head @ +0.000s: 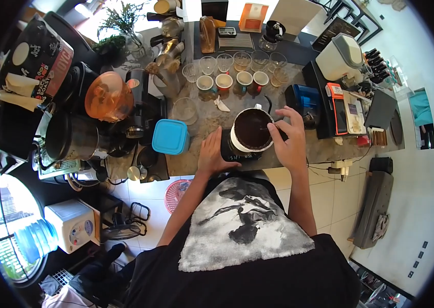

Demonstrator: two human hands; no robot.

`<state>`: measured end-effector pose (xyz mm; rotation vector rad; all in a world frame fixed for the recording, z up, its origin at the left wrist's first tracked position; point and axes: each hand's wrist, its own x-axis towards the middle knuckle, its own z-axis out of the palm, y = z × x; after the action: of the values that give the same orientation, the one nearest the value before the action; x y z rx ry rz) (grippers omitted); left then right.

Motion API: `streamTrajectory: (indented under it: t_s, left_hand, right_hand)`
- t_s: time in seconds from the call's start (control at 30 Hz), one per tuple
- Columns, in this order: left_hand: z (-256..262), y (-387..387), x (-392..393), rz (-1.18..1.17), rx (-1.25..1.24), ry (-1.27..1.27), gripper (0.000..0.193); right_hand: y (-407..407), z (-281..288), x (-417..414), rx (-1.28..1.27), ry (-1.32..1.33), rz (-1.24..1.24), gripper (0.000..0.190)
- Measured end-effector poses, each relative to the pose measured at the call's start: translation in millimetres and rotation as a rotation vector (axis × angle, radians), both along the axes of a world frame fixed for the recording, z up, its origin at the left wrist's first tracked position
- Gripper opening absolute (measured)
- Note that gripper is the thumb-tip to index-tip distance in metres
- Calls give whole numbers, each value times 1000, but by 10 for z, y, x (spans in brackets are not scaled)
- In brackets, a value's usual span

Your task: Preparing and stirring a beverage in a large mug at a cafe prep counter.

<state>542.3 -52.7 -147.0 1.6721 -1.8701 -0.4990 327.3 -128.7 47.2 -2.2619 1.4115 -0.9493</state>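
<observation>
A white coffee dripper (234, 135) full of dark, wet coffee stands over a black digital scale (236, 157) near the counter's front edge. My right hand (289, 140) is at the dripper's right rim, thumb and forefinger pinched together around something thin that reaches over the coffee; what it is cannot be made out. My left hand (212, 152) rests flat on the counter beside the scale, fingers spread, holding nothing. Behind the dripper lies a crumpled white paper piece (222, 104). The vessel under the dripper is mostly hidden.
Several cups (224, 81) and clear glasses (242, 61) stand in rows behind. A lidded blue container (170, 136) and a glass (185, 111) are at the left, beside grinders with an orange hopper (109, 96). A blue-and-black device (306, 101) and a card terminal (338, 109) stand right.
</observation>
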Motion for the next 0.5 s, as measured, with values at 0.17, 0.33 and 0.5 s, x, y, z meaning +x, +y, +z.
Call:
streamTrajectory:
  t_s: [0.17,0.33,0.5]
  left_hand:
    - [-23,4,26,-1,0,11,147]
    - [3,28,103,-31,18,67,147]
    - [135,12,271,-119,268,317,138]
  right_hand:
    - [-13,-45,57,2,6,-4,14]
    - [-44,-57,32,10,12,7,14]
    - [-82,-59,-26,40,-1,-5,16]
